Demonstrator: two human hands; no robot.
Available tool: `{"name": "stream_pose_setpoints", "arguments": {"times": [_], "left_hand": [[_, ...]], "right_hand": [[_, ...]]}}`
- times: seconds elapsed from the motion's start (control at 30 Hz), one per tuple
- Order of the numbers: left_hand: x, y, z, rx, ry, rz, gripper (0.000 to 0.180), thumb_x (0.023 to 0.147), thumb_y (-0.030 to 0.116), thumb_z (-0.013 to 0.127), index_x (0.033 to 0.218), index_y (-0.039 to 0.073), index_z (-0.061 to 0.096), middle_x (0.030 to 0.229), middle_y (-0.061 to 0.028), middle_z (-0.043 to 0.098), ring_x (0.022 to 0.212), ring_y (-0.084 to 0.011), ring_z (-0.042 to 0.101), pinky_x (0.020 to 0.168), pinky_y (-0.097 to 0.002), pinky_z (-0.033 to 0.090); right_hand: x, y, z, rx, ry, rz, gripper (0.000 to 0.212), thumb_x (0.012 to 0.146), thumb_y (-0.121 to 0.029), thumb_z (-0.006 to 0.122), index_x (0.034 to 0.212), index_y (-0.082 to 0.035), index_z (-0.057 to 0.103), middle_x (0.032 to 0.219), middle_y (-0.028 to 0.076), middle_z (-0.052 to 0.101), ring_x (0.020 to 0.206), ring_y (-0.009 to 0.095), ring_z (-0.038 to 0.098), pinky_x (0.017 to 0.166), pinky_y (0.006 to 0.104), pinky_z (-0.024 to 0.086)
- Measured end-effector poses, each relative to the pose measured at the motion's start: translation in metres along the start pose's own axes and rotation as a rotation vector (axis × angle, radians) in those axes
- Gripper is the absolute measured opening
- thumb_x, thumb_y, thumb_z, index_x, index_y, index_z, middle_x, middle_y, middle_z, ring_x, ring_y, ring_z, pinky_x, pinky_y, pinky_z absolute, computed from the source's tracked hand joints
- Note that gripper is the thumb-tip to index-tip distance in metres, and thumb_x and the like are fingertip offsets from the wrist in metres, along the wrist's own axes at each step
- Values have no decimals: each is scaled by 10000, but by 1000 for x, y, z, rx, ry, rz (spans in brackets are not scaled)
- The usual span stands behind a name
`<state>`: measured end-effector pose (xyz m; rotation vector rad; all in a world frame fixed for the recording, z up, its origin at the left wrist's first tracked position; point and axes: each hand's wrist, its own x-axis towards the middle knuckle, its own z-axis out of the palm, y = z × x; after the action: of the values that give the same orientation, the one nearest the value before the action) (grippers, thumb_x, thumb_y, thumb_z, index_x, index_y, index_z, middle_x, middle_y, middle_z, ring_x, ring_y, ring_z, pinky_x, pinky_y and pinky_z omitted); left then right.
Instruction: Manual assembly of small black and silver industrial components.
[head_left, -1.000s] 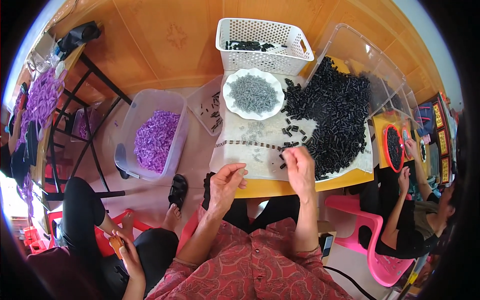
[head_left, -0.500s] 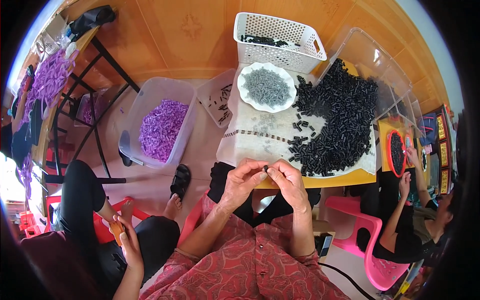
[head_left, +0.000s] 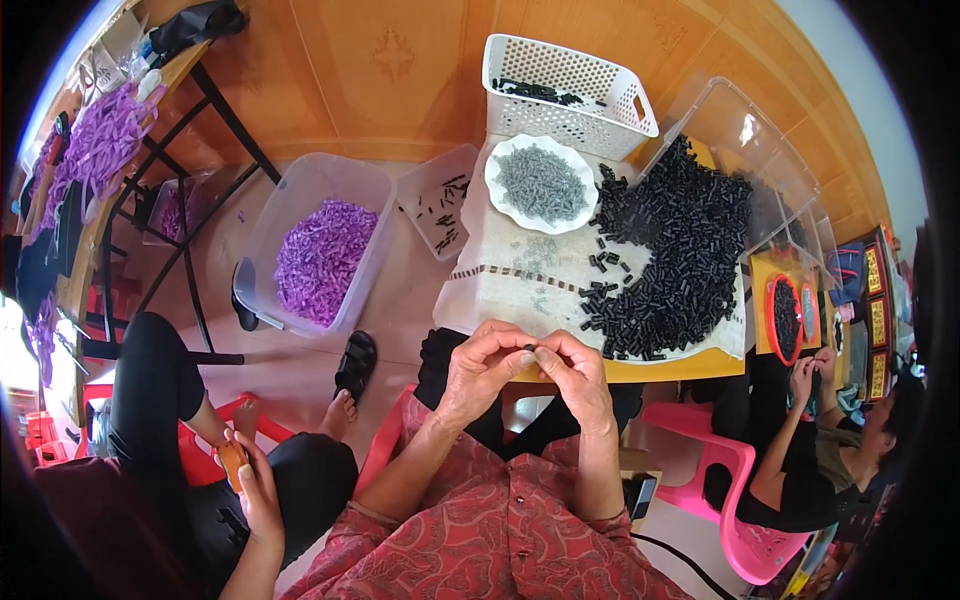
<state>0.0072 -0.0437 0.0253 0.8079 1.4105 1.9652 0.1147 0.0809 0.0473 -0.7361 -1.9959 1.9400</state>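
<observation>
Over the table's near edge, my left hand (head_left: 484, 370) and my right hand (head_left: 576, 380) meet with thumbs and forefingers pinched together. Between the fingertips is a small black tube-like piece (head_left: 530, 348), mostly covered by them. A large heap of similar short black pieces (head_left: 685, 265) lies on a whitish cloth (head_left: 490, 312), right of my hands and beyond them. Farther back on the cloth stands a white scalloped plate (head_left: 497, 208) heaped with small translucent grey pieces (head_left: 541, 183).
A white perforated basket (head_left: 590, 125) holding black pieces stands at the back. Left on the floor is a clear bin (head_left: 370, 262) of purple pieces. One person (head_left: 262, 500) sits at left holding an orange-brown object; another (head_left: 800, 440) works at right near a pink chair (head_left: 740, 490).
My hands have drawn closer together around the black piece, my right fingertips now covering more of it. The view has shifted slightly. At right, the other person's hands have come together.
</observation>
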Motion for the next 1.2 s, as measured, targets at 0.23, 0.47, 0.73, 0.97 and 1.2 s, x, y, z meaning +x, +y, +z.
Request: {"name": "stream_pose_setpoints", "arguments": {"times": [0.23,0.47,0.73,0.97,1.2], "left_hand": [[1,-15,-7,-621,134,-296,183,920,10,573,1095,-8,623,996,-108,662,824,-167,658,762,-322,577],[3,-20,-11,-756,196,-310,262,934,25,556,1190,0,602,1030,-137,649,862,-182,653,789,-341,577],[9,-16,-14,-902,218,-419,263,952,73,542,1201,-5,582,1072,-141,630,856,-170,632,791,-314,561],[8,-20,-18,-990,210,-418,244,940,80,569,1171,9,600,1049,-122,639,747,-134,579,649,-257,495],[6,-23,-14,-1029,238,-444,240,934,67,574,1163,3,607,1037,-122,642,734,-136,582,656,-258,503]], "right_hand": [[31,12,-10,-653,391,-382,94,808,5,650,896,-29,649,795,120,579,665,247,594,580,325,463],[57,15,-11,-802,338,-406,116,790,-32,666,890,-90,657,811,102,581,732,308,606,632,395,478],[57,9,-10,-889,299,-378,96,815,-13,625,897,-55,598,829,129,563,758,332,593,649,398,467],[27,-17,14,-619,198,-429,75,874,-13,599,907,-3,532,834,151,545,710,311,573,608,374,465],[22,-14,30,-515,105,-452,78,895,-47,600,909,-7,535,824,144,556,697,301,578,589,370,472]]}}
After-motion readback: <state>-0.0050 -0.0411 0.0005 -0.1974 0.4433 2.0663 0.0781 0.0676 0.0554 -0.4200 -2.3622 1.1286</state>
